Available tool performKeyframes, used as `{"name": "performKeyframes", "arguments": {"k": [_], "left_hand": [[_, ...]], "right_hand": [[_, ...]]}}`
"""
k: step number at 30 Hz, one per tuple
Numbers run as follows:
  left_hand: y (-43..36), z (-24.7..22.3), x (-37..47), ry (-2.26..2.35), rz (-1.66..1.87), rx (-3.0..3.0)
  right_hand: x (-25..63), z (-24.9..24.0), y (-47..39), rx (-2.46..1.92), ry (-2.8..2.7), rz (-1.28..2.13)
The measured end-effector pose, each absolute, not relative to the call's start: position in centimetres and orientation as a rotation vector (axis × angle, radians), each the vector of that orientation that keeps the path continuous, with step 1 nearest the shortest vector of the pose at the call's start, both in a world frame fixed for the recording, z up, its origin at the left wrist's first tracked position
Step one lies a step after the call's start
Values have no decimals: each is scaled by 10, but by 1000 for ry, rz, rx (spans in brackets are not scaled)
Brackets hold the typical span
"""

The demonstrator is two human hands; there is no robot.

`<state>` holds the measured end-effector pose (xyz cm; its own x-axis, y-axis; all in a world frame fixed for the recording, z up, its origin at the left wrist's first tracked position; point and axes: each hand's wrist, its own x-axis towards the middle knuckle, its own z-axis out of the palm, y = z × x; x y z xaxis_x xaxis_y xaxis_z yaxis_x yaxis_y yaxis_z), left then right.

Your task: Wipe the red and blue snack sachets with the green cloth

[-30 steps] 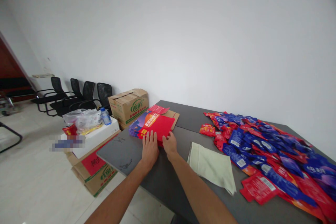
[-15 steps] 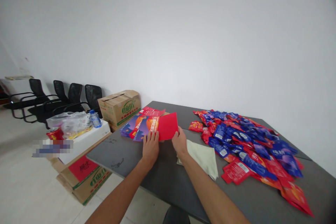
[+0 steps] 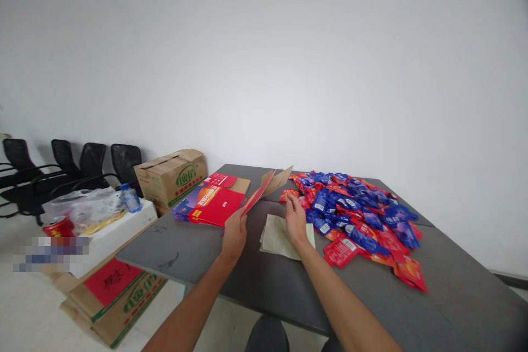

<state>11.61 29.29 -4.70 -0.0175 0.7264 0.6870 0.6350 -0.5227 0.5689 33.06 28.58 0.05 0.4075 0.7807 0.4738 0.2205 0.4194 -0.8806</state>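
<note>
My left hand point(image 3: 234, 235) is closed on the lower edge of a folded red carton point(image 3: 258, 193), which is tilted up with its brown inner side partly showing. To its left lies a stack of flat red and purple cartons point(image 3: 214, 201). My right hand point(image 3: 296, 221) is off the carton, its fingers apart and holding nothing, above a pale green stack of cloth or paper point(image 3: 277, 237). Right of that hand, red and blue pouches point(image 3: 355, 209) spread in a pile.
The dark table point(image 3: 396, 308) stands against the wall. Cardboard boxes point(image 3: 171, 176), a white box point(image 3: 111, 236) bearing plastic bags, a bottle point(image 3: 130, 199) and a red can point(image 3: 60, 230) are at the left. Black chairs point(image 3: 126, 164) line the wall.
The carton has come off the stack and turned up on edge in my left hand. My right hand has let go of it and opened. The view has shifted to the right.
</note>
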Motion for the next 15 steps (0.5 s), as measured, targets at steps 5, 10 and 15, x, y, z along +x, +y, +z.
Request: {"name": "performKeyframes", "arguments": {"k": [5, 10, 15], "left_hand": [[281, -42, 122, 1460, 1623, 1824], [282, -34, 123, 1415, 1658, 1767], [289, -23, 110, 1452, 1788, 1651]], "right_hand": [[361, -15, 296, -1244, -1136, 374], [385, -26, 311, -1310, -1159, 334], [397, -25, 323, -1259, -1181, 400]]}}
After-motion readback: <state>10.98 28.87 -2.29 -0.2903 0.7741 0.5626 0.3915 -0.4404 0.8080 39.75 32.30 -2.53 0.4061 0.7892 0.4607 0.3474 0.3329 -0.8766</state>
